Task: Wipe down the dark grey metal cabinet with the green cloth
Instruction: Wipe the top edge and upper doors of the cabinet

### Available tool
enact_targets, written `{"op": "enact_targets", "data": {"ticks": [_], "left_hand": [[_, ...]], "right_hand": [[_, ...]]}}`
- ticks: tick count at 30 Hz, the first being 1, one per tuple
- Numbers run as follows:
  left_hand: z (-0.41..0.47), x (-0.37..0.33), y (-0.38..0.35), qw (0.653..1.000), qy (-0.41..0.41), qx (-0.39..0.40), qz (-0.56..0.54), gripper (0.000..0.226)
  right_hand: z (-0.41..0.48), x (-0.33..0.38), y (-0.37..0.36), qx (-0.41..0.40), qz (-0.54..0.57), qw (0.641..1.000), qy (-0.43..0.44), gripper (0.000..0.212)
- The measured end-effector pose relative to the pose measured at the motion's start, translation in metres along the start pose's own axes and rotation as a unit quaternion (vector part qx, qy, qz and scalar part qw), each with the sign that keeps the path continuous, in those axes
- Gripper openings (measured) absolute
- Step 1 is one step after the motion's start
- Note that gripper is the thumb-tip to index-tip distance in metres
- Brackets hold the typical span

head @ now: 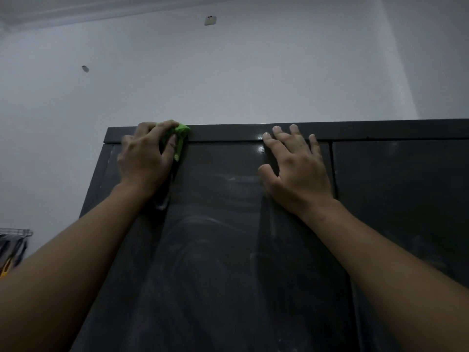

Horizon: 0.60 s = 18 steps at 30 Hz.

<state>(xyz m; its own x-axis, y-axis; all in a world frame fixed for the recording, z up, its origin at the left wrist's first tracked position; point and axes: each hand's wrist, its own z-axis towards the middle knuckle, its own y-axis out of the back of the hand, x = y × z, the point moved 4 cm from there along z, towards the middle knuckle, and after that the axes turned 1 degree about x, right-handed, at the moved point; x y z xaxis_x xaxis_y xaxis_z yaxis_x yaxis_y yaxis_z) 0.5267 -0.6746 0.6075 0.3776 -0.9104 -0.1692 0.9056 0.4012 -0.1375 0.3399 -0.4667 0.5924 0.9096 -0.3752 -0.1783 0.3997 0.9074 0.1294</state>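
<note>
- bunched bright green cloth (pixel 181 138) mostly hidden under the left hand (pixel 144 158);
- dark grey metal cabinet (pixel 393 199) cut off right and below;
- metal wire rack (pixel 15 233) at left edge, contents indistinct

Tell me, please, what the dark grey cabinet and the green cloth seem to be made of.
The cabinet looks like painted sheet metal, dark grey and semi-glossy: light glints near its top rail, and thin straight seams part the doors. The green cloth, bunched in the left hand, looks like soft, matte fabric, perhaps microfibre; its weave is too blurred to tell.
</note>
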Motion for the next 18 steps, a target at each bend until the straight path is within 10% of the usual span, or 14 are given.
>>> {"op": "enact_targets", "data": {"ticks": [11,18], "left_hand": [[0.008,0.076,0.02,0.986,0.166,0.007,0.011,0.033],[-0.012,0.041,0.013,0.987,-0.14,0.065,0.044,0.049]], "right_hand": [[-0.004,0.006,-0.005,0.002,-0.063,0.998,-0.003,0.086],[-0.004,0.006,-0.007,0.001,-0.085,0.996,0.007,0.088]]}}
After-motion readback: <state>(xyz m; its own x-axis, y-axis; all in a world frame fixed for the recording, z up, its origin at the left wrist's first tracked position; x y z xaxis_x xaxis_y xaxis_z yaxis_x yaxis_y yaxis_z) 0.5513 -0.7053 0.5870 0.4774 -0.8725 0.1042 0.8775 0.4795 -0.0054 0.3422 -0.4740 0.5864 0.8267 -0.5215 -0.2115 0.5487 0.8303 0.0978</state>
